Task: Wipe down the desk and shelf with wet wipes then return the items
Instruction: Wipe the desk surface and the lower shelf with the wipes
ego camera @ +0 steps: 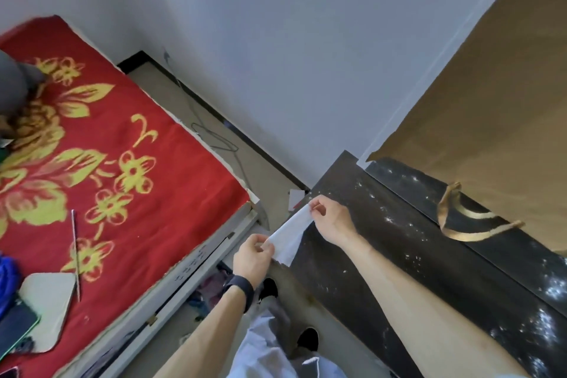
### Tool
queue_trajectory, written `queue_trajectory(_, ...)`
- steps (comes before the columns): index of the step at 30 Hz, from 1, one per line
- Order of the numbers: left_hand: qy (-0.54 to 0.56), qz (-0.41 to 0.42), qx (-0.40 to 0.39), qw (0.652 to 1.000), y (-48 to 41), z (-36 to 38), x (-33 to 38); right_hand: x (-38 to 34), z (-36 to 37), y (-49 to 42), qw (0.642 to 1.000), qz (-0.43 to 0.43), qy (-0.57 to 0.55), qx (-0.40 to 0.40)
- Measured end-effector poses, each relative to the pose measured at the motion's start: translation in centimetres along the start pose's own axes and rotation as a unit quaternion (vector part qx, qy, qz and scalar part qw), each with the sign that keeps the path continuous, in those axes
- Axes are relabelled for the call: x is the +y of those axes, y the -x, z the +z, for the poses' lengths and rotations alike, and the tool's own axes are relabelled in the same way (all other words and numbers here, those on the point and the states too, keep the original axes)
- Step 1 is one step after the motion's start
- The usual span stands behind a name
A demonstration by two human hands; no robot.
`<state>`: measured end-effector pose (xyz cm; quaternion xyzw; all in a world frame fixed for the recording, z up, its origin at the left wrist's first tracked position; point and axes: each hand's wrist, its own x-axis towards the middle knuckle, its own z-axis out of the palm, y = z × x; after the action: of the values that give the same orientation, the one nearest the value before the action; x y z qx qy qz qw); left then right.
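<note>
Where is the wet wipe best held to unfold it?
Grip the wipe at its two short ends, one from each side, probably: it is a limp folded strip, and the left hand and right hand pinch those ends above the desk edge.

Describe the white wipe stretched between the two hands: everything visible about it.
The white wet wipe is a thin, soft-looking sheet pulled into a long diagonal band, partly unfolded, with a wider flap hanging from its lower half. The right hand pinches its upper end and the left hand pinches its lower end. It is held by the left edge of the dark speckled desk top; whether it touches that surface cannot be told.
</note>
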<state>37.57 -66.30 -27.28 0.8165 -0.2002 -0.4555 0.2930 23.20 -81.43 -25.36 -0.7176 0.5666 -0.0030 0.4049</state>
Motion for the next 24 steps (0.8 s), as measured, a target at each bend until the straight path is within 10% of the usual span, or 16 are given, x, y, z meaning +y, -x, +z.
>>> queue_trajectory(7, -0.127, 0.075, 0.027, 0.989, -2.7, -1.0, 0.3, 1.8, 1.6, -3.0, 1.0, -0.006, 0.011, -0.007)
queue_trajectory(13, -0.41, 0.37, -0.032, 0.833, -3.1, 0.4, -3.0, 4.9, 1.8, -2.0, 0.997, 0.023, 0.026, 0.063)
queue_trajectory(19, -0.419, 0.347, -0.069, 0.836, -2.9, 0.1, -4.4, 3.7, 7.0, 2.8, 0.973, -0.073, 0.139, 0.168)
queue_trajectory(24, -0.485, 0.277, -0.087, 0.825, -4.5, -1.5, -5.4, -0.1, 13.5, 3.1, 0.984, 0.046, 0.132, 0.107)
